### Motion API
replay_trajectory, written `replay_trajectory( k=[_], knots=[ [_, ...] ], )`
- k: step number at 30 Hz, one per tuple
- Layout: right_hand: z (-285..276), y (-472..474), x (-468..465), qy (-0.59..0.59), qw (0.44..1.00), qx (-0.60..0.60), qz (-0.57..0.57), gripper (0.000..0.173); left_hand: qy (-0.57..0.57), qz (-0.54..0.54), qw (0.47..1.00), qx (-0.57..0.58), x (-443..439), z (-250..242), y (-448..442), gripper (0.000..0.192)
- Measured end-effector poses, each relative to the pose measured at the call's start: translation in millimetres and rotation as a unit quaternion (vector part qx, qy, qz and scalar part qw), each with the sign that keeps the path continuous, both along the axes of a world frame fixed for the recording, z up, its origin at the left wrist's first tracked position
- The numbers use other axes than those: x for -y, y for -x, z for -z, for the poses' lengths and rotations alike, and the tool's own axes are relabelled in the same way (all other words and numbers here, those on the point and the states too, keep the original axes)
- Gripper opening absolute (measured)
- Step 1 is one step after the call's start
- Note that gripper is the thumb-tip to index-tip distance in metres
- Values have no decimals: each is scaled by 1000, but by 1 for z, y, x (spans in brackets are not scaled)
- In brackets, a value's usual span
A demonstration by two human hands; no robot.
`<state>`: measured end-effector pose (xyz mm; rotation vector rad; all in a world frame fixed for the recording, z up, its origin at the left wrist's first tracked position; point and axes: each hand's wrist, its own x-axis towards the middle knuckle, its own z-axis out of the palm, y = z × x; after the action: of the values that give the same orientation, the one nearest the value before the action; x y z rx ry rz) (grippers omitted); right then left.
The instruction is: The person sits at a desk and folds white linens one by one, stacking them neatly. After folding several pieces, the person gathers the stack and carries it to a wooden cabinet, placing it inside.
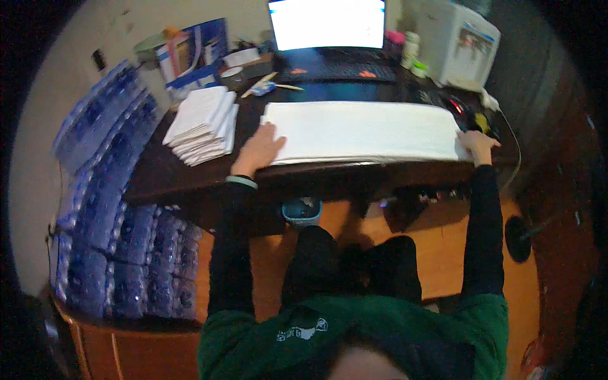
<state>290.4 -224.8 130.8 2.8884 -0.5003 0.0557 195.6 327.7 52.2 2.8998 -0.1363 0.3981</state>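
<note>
A long, folded white cloth lies flat along the front of the dark desk. My left hand rests on its left end, thumb and fingers spread over the fabric. At the opposite end, my right hand has its fingers closed around the cloth's right edge; part of that grip is hidden. To the left of my left hand stands a stack of smaller folded white cloths, apart from the long one.
Behind the cloth are a keyboard and a lit monitor. A white water dispenser stands back right. Plastic-wrapped bottle packs are piled at the left. A blue bin sits beneath the desk.
</note>
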Motion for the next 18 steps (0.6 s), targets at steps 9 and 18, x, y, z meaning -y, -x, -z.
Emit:
replay_trajectory(
  k=[9, 18],
  knots=[
    [-49, 22, -377, -139, 794, 256, -534, 18, 125, 10, 987, 97, 6, 12, 16, 57],
    [-44, 109, -601, -113, 691, 180, -691, 29, 259, 207, 917, 220, -25, 74, -3, 38]
  ],
)
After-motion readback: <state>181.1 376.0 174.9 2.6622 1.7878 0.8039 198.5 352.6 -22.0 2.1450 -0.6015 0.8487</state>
